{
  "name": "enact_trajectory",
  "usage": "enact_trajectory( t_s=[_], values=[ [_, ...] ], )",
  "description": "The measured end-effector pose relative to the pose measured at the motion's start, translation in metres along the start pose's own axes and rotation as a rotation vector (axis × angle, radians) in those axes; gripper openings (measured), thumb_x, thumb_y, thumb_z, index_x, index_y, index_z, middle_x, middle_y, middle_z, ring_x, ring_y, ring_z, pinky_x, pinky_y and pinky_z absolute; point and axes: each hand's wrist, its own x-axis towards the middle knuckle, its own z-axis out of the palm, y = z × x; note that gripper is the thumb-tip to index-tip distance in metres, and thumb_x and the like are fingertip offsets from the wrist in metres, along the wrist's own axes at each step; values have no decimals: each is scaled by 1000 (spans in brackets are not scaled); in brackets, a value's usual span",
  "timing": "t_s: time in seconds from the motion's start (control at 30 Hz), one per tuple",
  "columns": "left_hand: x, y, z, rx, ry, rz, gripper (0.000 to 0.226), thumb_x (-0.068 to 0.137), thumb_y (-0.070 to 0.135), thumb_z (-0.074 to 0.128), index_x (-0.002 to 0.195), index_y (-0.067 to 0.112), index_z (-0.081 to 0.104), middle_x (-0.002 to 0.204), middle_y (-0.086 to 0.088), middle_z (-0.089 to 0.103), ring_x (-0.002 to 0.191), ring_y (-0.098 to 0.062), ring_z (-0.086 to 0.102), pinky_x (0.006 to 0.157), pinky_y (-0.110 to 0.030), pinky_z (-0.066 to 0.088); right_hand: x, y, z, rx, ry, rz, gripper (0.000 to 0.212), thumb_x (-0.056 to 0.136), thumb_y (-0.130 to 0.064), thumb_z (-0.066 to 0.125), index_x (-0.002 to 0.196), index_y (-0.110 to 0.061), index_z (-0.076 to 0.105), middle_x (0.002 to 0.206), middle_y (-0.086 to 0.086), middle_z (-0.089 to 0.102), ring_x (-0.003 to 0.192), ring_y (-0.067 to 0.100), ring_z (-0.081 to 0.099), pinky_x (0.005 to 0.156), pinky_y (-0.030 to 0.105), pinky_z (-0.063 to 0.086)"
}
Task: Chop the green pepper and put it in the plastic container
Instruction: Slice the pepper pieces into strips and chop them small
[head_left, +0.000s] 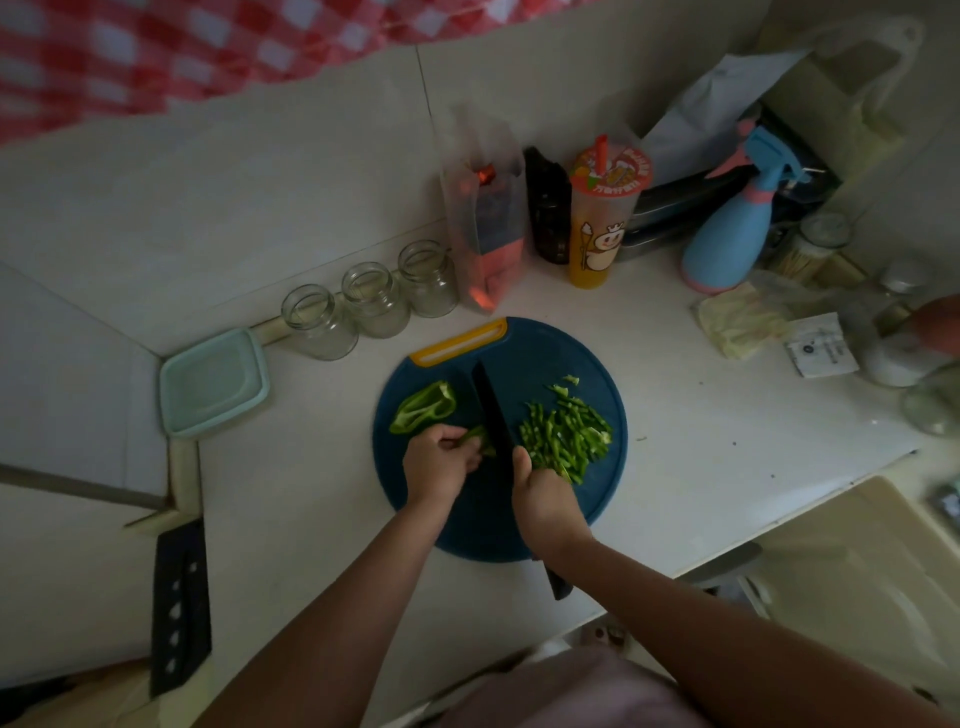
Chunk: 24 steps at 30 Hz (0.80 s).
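Observation:
On the round dark blue cutting board (550, 358), my left hand (439, 460) pins a small piece of green pepper (475, 436) against the board. My right hand (543, 493) grips a black knife (493, 410), its blade lying just right of that piece and pointing away from me. To the right of the blade is a pile of chopped pepper strips (569, 431). An uncut pepper half (423, 405) rests on the board's left side. The pale green plastic container (213, 382), lid on, sits on the counter to the left of the board.
Three glass jars (371, 299) line the wall behind the board. A plastic bag (485, 234), a dark bottle (545, 208), a drink cup (602, 218) and a blue spray bottle (737, 228) stand at the back. A black knife sheath (179, 608) lies front left. The counter edge runs along the right.

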Motion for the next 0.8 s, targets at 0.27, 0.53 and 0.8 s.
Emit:
enact_trajectory(
  t_s=[0.27,0.53,0.8],
  values=[
    [-2,2,9,14,-11,-10,19,82,8,70,96,1,61,70,-7,63,55,-12,61,48,-14,51,-8,24,-20,115,-73,-24,62,95,-59,26,63,-11,48,65,9,50,50,24,51,37,28,41],
    [-2,5,8,31,-10,-48,22,80,14,74,88,4,56,64,-7,62,53,-13,61,49,-19,52,-15,18,-23,-3,-138,-94,64,98,-53,25,62,-7,49,61,11,51,41,20,49,31,23,37],
    [0,7,8,63,-12,-31,22,78,12,75,73,12,54,62,-8,62,48,-12,60,60,-31,54,-19,16,-21,-132,-69,-183,60,101,-47,24,55,-13,41,58,3,45,70,28,54,64,29,34]
  ],
)
